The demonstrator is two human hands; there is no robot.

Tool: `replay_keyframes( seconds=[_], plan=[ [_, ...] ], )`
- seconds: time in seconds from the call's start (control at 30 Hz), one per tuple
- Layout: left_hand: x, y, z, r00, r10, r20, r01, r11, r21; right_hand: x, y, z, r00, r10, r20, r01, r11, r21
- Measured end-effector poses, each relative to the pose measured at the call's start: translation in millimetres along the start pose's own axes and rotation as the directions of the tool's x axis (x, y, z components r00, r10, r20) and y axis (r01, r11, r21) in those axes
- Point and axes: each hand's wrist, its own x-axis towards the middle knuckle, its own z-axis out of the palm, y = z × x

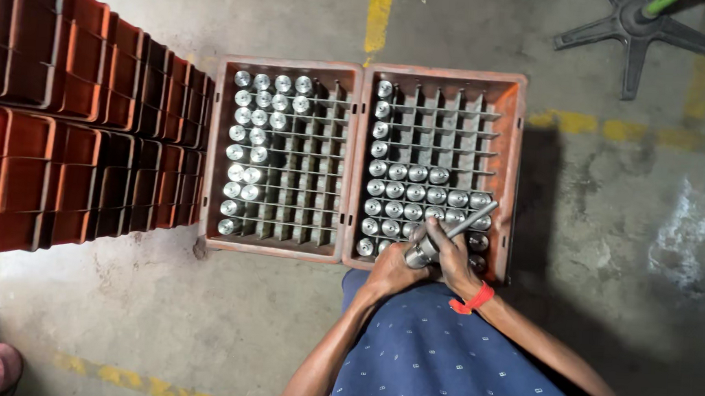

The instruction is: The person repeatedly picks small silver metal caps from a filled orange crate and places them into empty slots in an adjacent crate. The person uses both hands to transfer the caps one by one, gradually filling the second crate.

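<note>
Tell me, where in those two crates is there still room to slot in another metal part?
Left crate: the cells right of its parts are bare. Right crate: the upper block, right of its single left column, is bare. Its lower rows are crowded, and both hands, left and right, hold a shaft there.

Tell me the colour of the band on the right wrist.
Red, on the wrist band; the head view shows it clearly.
</note>
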Motion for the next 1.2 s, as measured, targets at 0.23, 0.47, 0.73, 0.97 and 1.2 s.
replay_keyframes(
  seconds=[0.23, 0.47, 0.73, 0.97, 1.2],
  plan=[
    [20, 1, 5, 0.967, 0.098, 0.233, -0.064, 0.986, -0.152, 3, 10, -31, 0.994, 0.108, -0.034, -0.105, 0.991, 0.082],
    [43, 11, 20, 0.973, -0.057, 0.222, 0.011, 0.979, 0.203, 2, 26, -48, 0.995, -0.014, -0.100, 0.037, 0.970, 0.240],
    [61, 28, 5, 0.935, 0.071, 0.347, -0.090, 0.995, 0.041, 28, 18, -90, 0.973, 0.084, -0.215, -0.017, 0.955, 0.296],
    [120, 11, -2, 0.830, 0.553, -0.068, -0.399, 0.675, 0.621, 38, 11, -153, 0.898, 0.068, -0.435, 0.158, 0.873, 0.462],
    [111, -47, 1, 0.846, 0.483, -0.225, -0.371, 0.837, 0.403, 12, 43, -146, 0.900, 0.216, -0.378, 0.028, 0.839, 0.544]
  ],
)
